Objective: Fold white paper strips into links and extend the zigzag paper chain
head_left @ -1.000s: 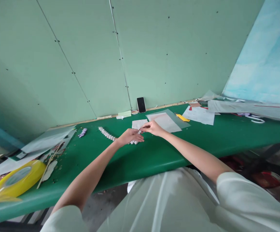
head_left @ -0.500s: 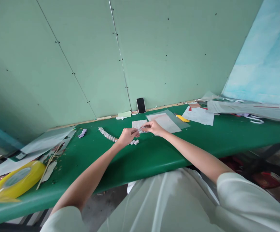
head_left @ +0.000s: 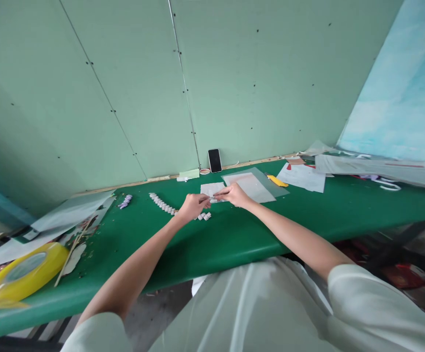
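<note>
My left hand (head_left: 193, 205) and my right hand (head_left: 236, 194) meet over the middle of the green table (head_left: 220, 239). Their fingertips pinch a small whitish piece (head_left: 212, 197), perhaps folded paper, though most of it is hidden by the fingers. Just behind it lies a small white paper (head_left: 209, 187). A zigzag row of small whitish folded pieces (head_left: 163, 204) runs leftward from beside my left hand. A few more such pieces (head_left: 204, 216) rest just below that hand. Larger white sheets (head_left: 252, 187) lie beyond my right hand.
A phone (head_left: 215, 160) leans against the green wall. A yellow cutter (head_left: 277, 181) and more papers (head_left: 304, 177) are to the right. On the left are a purple folded strip (head_left: 125, 201), a big yellow tape roll (head_left: 53, 266) and thin sticks (head_left: 71, 252).
Both hands stay together in the same place, with only slight finger movement around the small piece. The view has shifted very slightly.
</note>
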The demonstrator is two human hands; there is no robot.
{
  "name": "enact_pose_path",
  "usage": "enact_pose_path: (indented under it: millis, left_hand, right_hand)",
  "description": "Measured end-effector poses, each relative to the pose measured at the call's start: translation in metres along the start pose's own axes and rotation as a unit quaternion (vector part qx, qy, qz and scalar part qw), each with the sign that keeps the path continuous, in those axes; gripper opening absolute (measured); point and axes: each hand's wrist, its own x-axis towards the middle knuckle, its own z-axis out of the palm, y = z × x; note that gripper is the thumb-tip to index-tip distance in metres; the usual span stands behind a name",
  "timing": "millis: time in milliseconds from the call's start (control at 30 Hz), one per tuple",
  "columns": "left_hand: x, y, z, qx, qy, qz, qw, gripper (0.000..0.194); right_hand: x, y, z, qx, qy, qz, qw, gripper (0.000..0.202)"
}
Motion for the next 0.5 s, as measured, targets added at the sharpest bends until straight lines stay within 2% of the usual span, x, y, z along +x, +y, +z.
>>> enact_pose_path:
  millis: [200,333,500]
  left_hand:
    - [0.002,-0.002,0.0,-0.023,0.032,0.001,0.999,0.026]
    - [0.002,-0.005,0.002,-0.042,0.062,0.011,0.997,0.027]
    - [0.003,-0.011,0.001,0.024,0.07,0.035,0.997,0.029]
  right_hand:
    - [-0.001,-0.002,-0.002,0.009,0.006,0.006,1.0,0.042]
    - [0.0,-0.001,-0.004,0.01,0.001,-0.015,1.0,0.041]
    - [0.0,0.001,-0.002,-0.041,-0.018,-0.043,0.998,0.038]
